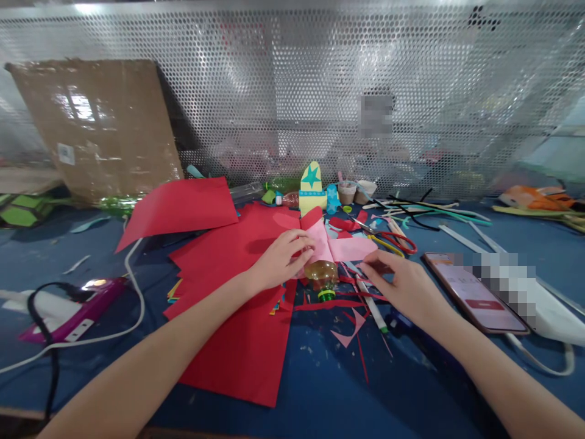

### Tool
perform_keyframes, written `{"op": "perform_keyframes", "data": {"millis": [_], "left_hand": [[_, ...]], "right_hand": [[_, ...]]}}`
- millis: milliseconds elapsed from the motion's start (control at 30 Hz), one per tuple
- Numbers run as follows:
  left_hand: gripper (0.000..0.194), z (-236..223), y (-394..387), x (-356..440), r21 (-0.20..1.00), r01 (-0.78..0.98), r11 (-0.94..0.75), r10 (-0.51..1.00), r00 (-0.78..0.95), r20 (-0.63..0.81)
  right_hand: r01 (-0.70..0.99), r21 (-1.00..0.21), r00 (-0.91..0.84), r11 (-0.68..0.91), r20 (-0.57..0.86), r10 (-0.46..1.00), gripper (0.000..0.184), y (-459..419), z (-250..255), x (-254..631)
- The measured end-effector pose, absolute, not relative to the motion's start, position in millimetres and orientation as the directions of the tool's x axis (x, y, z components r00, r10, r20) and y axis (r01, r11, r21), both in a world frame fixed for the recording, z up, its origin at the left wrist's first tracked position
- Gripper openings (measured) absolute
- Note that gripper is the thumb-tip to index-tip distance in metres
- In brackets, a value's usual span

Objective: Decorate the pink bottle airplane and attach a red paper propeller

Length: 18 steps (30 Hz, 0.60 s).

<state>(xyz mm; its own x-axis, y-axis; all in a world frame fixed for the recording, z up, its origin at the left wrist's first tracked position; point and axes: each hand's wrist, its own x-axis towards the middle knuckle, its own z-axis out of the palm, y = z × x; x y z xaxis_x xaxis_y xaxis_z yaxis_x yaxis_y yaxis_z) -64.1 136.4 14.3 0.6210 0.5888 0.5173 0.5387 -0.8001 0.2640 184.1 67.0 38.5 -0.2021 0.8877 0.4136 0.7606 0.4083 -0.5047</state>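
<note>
A small plastic bottle (321, 275) with a green cap lies with its neck toward me, and pink paper (321, 241) is wrapped about its body. My left hand (284, 259) has its curved fingers closed against the left side of this wrapped bottle. A pink paper strip (351, 249) stretches out from the bottle to the right. Thumb and fingers of my right hand (404, 280) pinch together at the strip's right end. Red paper (312, 216) shows behind the wrapped part. Under my left forearm lie red paper sheets (247, 347).
Scissors (402, 242) with red handles, a white pen (372, 308) and paper scraps (351, 329) lie near the bottle. A phone (473, 299) rests at right, a purple power strip (75, 317) at left. Behind stand a yellow paper rocket (311, 183), cups (347, 194) and cardboard (98, 128).
</note>
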Motion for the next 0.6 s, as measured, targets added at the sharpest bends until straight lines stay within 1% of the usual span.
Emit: {"op": "perform_keyframes", "data": {"millis": [133, 300, 400, 467, 533, 600], "left_hand": [[0.034, 15.6, 132.5, -63.7, 0.255, 0.550, -0.795, 0.595, 0.628, 0.502], [0.032, 16.9, 126.6, -58.9, 0.228, 0.577, -0.784, 0.605, 0.629, 0.489], [0.034, 18.0, 124.1, -56.0, 0.221, 0.584, -0.781, 0.605, 0.619, 0.501], [0.035, 20.4, 122.4, -54.5, 0.226, 0.591, -0.774, 0.609, 0.596, 0.524], [0.034, 24.6, 120.2, -53.1, 0.233, 0.595, -0.769, 0.608, 0.568, 0.555], [0.032, 29.9, 116.8, -51.1, 0.233, 0.585, -0.777, 0.593, 0.554, 0.584]], "right_hand": [[0.778, -0.504, -0.152, 0.376, 0.431, 0.890, 0.015, 65.6, 43.9, 189.0], [0.813, -0.514, -0.006, 0.274, 0.462, 0.887, 0.020, 67.2, 50.8, 203.6], [0.812, -0.538, 0.063, 0.228, 0.469, 0.881, 0.022, 73.0, 52.9, 213.0], [0.819, -0.534, 0.073, 0.208, 0.457, 0.886, 0.023, 76.9, 56.7, 221.2], [0.857, -0.484, 0.035, 0.179, 0.400, 0.916, 0.026, 77.3, 62.6, 232.3], [0.915, -0.376, -0.052, 0.144, 0.244, 0.968, 0.030, 70.7, 66.4, 245.7]]}}
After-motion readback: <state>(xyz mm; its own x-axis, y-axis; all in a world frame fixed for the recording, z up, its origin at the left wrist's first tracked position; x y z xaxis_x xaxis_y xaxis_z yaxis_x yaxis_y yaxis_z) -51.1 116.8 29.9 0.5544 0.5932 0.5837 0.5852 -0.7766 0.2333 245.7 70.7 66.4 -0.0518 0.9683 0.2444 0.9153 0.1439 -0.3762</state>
